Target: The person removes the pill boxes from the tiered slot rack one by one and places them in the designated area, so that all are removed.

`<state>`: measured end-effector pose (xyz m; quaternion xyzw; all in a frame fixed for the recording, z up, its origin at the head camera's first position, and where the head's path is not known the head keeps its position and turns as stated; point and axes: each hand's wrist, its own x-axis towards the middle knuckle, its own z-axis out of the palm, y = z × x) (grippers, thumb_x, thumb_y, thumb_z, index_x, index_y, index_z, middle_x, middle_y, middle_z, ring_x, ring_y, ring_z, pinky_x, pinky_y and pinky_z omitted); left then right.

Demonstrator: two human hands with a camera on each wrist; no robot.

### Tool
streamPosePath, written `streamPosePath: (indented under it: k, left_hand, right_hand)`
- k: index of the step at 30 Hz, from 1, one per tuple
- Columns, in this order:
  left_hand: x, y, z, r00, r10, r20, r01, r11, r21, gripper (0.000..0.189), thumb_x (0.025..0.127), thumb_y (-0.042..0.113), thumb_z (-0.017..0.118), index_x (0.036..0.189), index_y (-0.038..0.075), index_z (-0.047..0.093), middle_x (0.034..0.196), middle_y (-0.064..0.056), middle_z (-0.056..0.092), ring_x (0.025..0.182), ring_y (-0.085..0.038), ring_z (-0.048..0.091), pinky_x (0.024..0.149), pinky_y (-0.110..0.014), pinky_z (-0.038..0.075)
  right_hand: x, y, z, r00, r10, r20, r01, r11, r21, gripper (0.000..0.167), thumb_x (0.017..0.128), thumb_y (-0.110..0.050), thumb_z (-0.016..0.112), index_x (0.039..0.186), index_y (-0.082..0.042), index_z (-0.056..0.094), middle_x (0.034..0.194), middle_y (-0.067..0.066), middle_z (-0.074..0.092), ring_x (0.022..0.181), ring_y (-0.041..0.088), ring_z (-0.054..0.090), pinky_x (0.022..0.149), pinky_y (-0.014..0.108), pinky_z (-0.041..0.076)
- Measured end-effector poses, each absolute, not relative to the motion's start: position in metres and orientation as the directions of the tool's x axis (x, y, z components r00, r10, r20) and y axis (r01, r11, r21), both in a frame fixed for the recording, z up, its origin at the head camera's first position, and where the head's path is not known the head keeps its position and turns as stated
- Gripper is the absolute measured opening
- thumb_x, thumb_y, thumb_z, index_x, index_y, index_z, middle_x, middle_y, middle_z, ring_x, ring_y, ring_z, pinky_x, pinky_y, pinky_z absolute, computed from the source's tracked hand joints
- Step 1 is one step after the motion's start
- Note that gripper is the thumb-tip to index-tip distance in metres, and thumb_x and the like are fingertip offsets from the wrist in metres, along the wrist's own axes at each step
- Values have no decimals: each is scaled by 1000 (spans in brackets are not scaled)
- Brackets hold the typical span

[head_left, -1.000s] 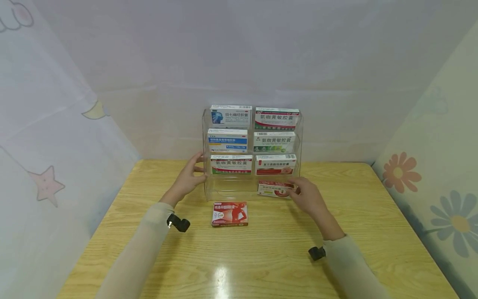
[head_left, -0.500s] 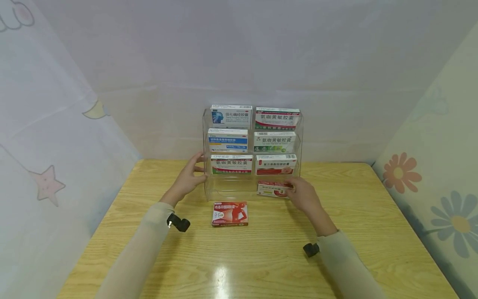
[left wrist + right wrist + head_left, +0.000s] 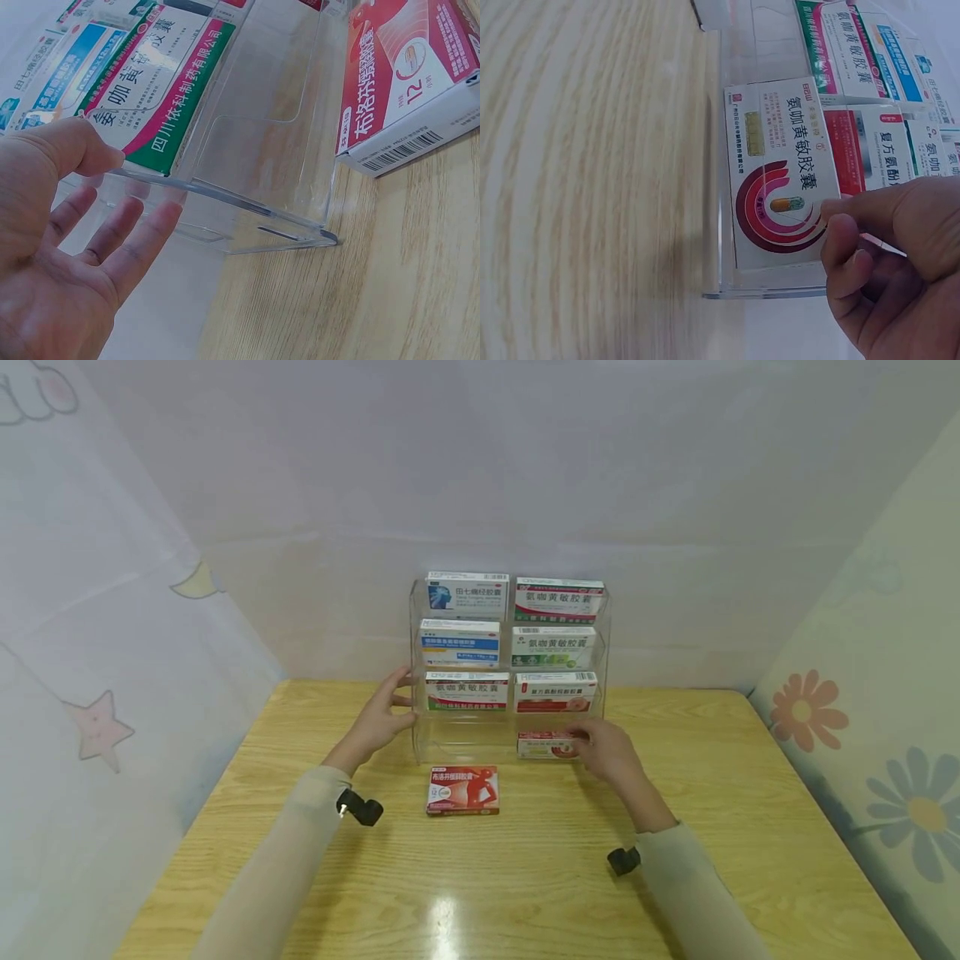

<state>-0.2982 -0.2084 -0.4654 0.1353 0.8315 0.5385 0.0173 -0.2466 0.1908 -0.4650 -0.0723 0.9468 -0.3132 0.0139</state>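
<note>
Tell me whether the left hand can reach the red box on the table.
Likely yes: the red box lies near the left hand with nothing seen between, though that hand holds the rack.

The table (image 3: 540, 868) presented a light wood-grain top, with glare (image 3: 444, 931) on its near portion. A pale, creased backdrop (image 3: 525, 468) stood behind the table. Left of the table, a white sheet (image 3: 105, 568) carried a star (image 3: 100, 725) and a moon (image 3: 195, 582); right of the table, a cream sheet (image 3: 862, 618) carried large flowers (image 3: 802, 711).

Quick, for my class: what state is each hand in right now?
Left hand: holding the clear rack by its side edge.
Right hand: pinching the red-and-white box at the rack's lowest tier.
</note>
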Motion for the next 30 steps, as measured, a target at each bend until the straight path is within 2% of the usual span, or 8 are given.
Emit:
streamPosePath:
  k: [5, 9, 16, 21, 27, 30]
  left_hand:
    - [-297, -208, -465, -963, 243, 115, 203, 382, 901, 87, 93, 1, 65, 163, 23, 19, 157, -13, 36, 128, -39, 49, 90, -47, 54]
    - [-296, -208, -464, -965, 236, 111, 198, 387, 900, 87, 93, 1, 66, 163, 24, 19, 157, -12, 36, 127, -38, 49, 91, -47, 54]
    - [-297, -208, -467, -965, 239, 105, 193, 378, 906, 87, 92, 1, 66, 163, 25, 20, 157, -11, 36, 127, -37, 50, 90, -48, 55]
    - [-297, -208, -466, -965, 240, 105, 193, 381, 904, 87, 92, 1, 65, 163, 24, 20, 157, -12, 36, 128, -38, 49, 91, -48, 54]
    - [-297, -208, -465, -965, 239, 108, 196, 380, 904, 88, 92, 1, 66, 163, 24, 20, 157, -12, 36, 128, -38, 49, 91, -47, 55]
    - [-297, -208, -465, -965, 239, 105, 193, 378, 905, 87, 93, 2, 66, 163, 25, 19, 158, -11, 36, 128, -37, 49, 92, -47, 54]
  right_hand:
    - [-246, 196, -464, -988, -146, 51, -145, 755, -639, 28, 98, -13, 63, 125, -12, 70, 118, 12, 67, 82, 22, 61, 61, 35, 50]
    - [-248, 199, -462, -983, -162, 85, -178, 749, -638, 29, 97, -12, 66, 126, -10, 70, 122, 14, 64, 92, 26, 60, 71, 38, 51]
    - [-245, 202, -457, -980, -184, 81, -191, 726, -661, 25, 97, -17, 67, 121, -11, 72, 116, 12, 65, 86, 24, 57, 68, 36, 48]
    - [-241, 205, -450, -961, -209, 178, -275, 709, -649, 24, 96, -19, 69, 119, -13, 73, 112, 9, 65, 82, 21, 55, 68, 34, 47]
    - [-238, 209, -441, -958, -191, 214, -286, 690, -665, 26, 97, -23, 68, 122, -15, 73, 120, 10, 67, 91, 25, 60, 76, 41, 51]
    - [-235, 211, -439, -965, -168, 204, -263, 682, -683, 27, 98, -26, 66, 124, -16, 72, 116, 10, 67, 97, 27, 61, 78, 42, 53]
